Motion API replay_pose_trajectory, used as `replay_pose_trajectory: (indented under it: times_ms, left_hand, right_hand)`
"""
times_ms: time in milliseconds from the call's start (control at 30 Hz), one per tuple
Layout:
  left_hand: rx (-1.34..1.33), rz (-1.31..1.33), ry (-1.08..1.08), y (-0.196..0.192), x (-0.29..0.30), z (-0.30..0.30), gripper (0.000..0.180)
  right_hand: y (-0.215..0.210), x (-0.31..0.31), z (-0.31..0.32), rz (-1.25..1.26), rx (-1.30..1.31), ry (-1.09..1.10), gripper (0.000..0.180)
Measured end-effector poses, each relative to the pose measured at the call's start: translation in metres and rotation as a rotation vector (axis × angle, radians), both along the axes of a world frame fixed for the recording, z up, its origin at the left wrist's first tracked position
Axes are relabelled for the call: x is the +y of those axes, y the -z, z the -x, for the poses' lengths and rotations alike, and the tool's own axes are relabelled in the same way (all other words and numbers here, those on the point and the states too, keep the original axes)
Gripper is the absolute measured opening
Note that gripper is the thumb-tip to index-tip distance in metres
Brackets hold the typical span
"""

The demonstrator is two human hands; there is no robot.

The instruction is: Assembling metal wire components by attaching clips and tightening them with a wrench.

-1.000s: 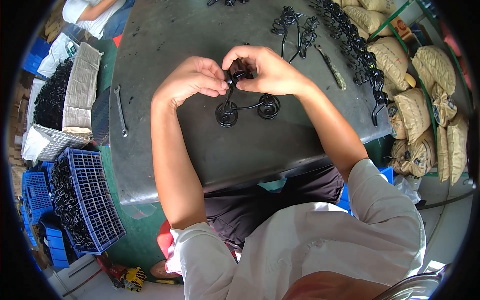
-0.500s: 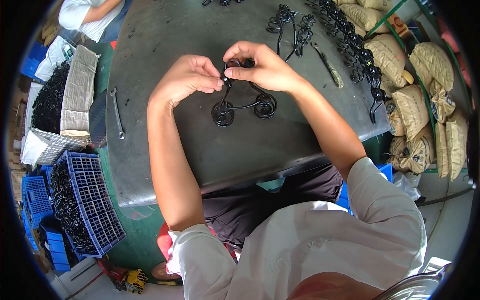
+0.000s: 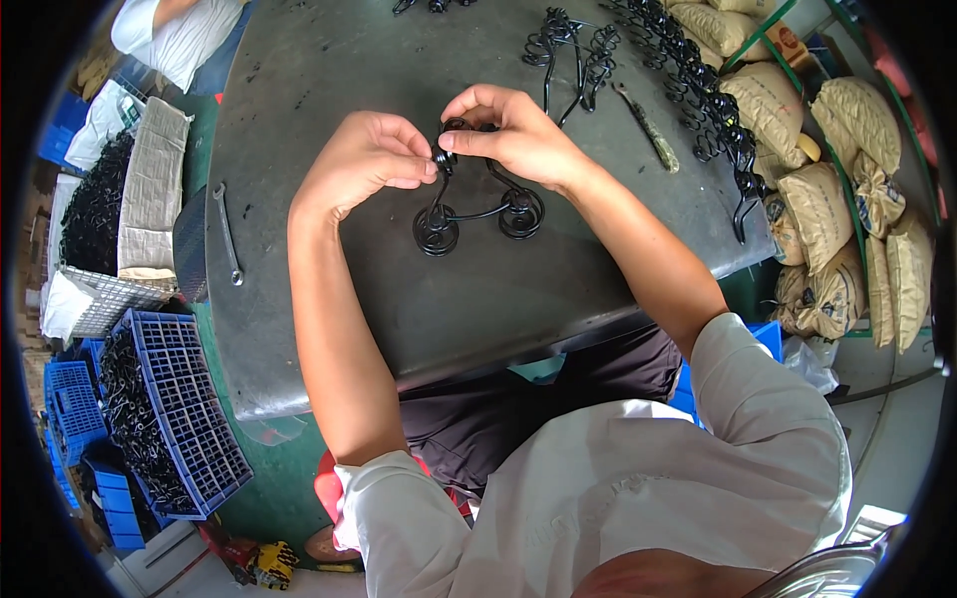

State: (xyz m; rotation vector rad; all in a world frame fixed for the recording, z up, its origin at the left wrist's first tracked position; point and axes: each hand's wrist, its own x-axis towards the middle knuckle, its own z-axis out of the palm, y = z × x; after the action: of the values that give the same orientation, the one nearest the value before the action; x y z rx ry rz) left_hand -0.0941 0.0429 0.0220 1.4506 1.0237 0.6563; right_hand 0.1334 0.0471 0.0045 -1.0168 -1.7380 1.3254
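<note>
Both hands are at a black bent-metal wire frame [image 3: 436,231] with round spiral coils, on the dark tabletop. My left hand [image 3: 371,159] pinches the frame's far left part between thumb and fingertips. Curled over the far end, my right hand [image 3: 513,135] grips it with the thumb on the near side. Two coils, joined by a crossbar, lie toward me below the hands. Fingers hide much of the far end, and whether a small separate part is between them I cannot tell.
Similar black frames [image 3: 573,60] and a long row of coiled pieces [image 3: 708,95] lie to the right. A worn stick-like tool [image 3: 648,128] is near them, a wrench [image 3: 228,234] at the left edge. Blue crates [image 3: 189,399] hold black parts; sacks [image 3: 822,214] are stacked right. Another person [image 3: 179,40] sits far left.
The whole view has shifted slightly, so the table and its things appear a little further left. Both hands keep their hold on the wire frame, with only small finger movement.
</note>
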Motion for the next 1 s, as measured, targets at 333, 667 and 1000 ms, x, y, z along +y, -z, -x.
replay_pose_trajectory:
  times_ms: [333,667,1000]
  left_hand:
    - [0.051,-0.044,-0.05,-0.002,-0.005,-0.014,0.019]
    - [0.068,-0.131,-0.221,-0.003,-0.016,-0.036,0.04]
    - [0.188,-0.171,-0.254,-0.009,-0.021,-0.04,0.042]
  right_hand:
    - [0.005,0.002,-0.002,0.01,0.063,0.009,0.03]
    - [0.005,0.008,-0.008,-0.042,0.038,0.041,0.029]
    - [-0.001,0.017,-0.027,0.024,0.032,-0.092,0.024]
